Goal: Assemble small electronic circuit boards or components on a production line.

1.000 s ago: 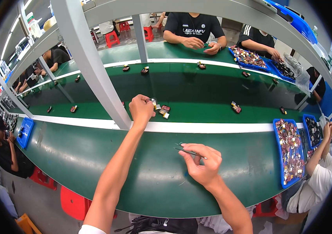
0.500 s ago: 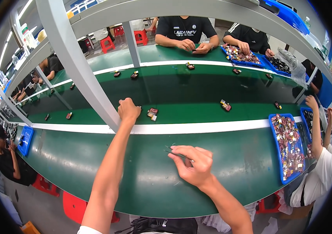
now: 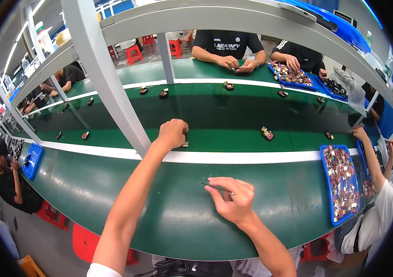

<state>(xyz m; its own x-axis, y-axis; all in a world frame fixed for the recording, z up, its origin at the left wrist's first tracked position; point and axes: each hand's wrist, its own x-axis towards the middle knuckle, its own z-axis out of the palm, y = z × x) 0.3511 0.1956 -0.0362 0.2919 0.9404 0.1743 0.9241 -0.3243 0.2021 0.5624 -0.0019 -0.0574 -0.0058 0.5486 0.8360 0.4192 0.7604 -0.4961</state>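
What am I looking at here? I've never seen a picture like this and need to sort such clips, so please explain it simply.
This is one view from a camera worn on a person's head, looking down at their own two bare arms. The wide lens bends straight edges, so the bench looks curved.

The left hand reaches forward, closed as a fist at the white stripe beside the green conveyor belt; what it grips is hidden. The right hand rests on the near green worktop and holds thin metal tweezers in its fingers.

Small dark parts lie spaced along the belt. A blue tray of small pieces sits to the right, beside a neighbour's arm. Other people sit across the bench, and a grey frame post stands in front.
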